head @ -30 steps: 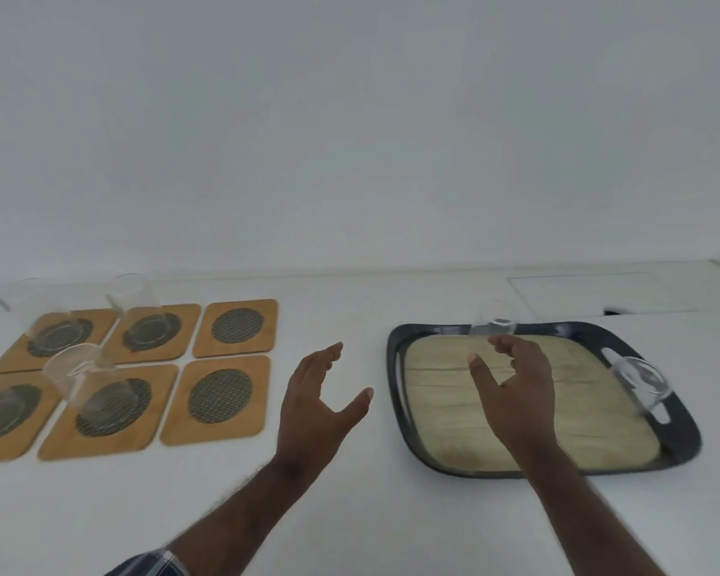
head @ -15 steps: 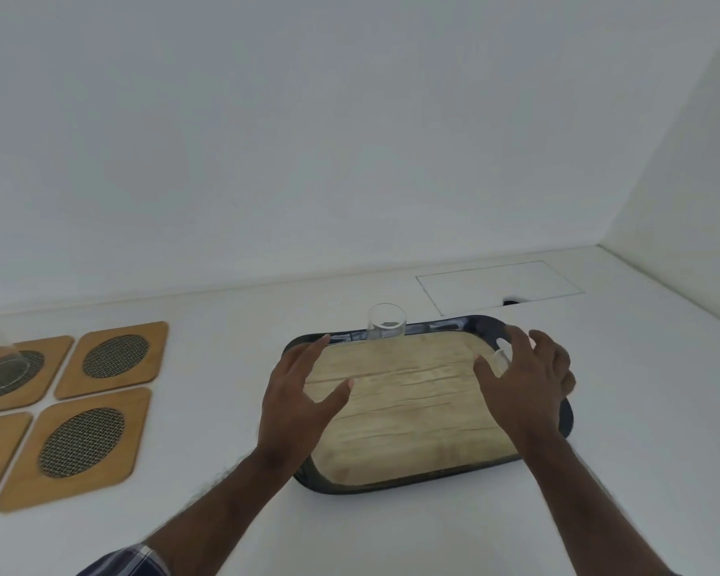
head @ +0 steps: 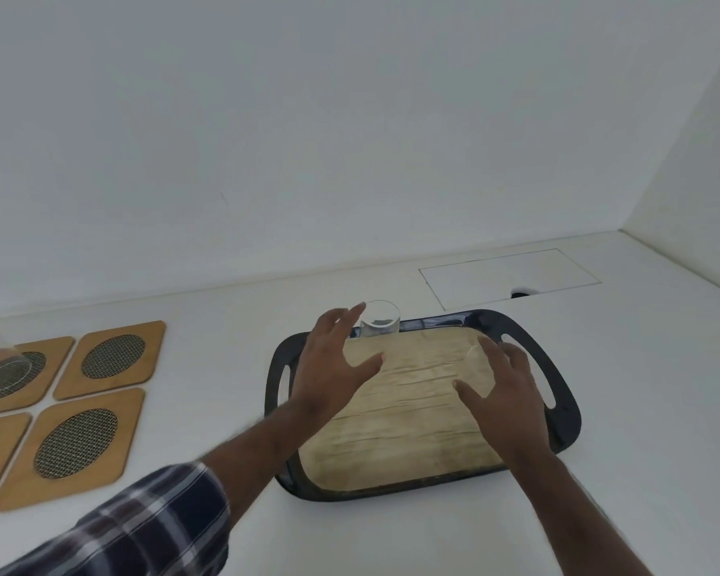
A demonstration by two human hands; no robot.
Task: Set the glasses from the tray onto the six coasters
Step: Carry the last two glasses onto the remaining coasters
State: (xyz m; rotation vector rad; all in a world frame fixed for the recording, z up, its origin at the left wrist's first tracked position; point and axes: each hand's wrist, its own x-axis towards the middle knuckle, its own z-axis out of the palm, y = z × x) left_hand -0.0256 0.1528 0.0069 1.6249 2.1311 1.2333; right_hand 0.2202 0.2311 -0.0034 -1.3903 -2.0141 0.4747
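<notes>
Since the earlier frame, the left hand [head: 333, 367] has been brought beside the far glass [head: 380, 325]; the right hand [head: 504, 392], spread, partly hides another on the tray [head: 566, 392]. Bare coasters [head: 109, 359] lie leftward.

Dark navy tray [head: 566, 392] with pale woodgrain base, tan wooden coasters [head: 109, 359] with dark mesh ovals, navy-and-white plaid sleeve [head: 154, 521], clear glass [head: 380, 324].

left arm [head: 242, 446]: dark navy-and-white plaid sleeve [head: 142, 530], pushed up; right arm [head: 574, 500] bare.
</notes>
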